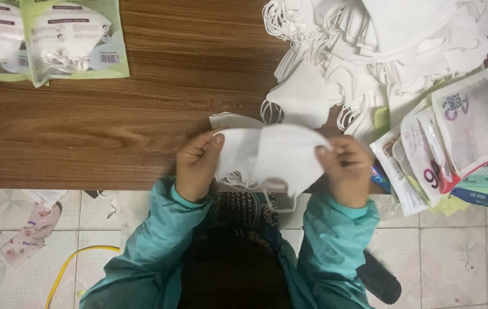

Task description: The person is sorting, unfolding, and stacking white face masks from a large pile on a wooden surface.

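Hands grip one folded white fabric face mask (272, 157) at opposite ends: left hand (197, 166) pinches the left edge, right hand (347, 169) pinches the right edge, both closed on it. Mask is held just above the near edge of the brown wood-grain surface (112, 126), thin ear loops dangling beneath. Heap of loose white masks (370, 46) lies at the far right of the surface. Stack of printed flat packets (455, 143) sits just right of the right hand. Two sealed green-edged mask packs (49, 37) rest far left. Teal sleeves (158, 246) cover both forearms.
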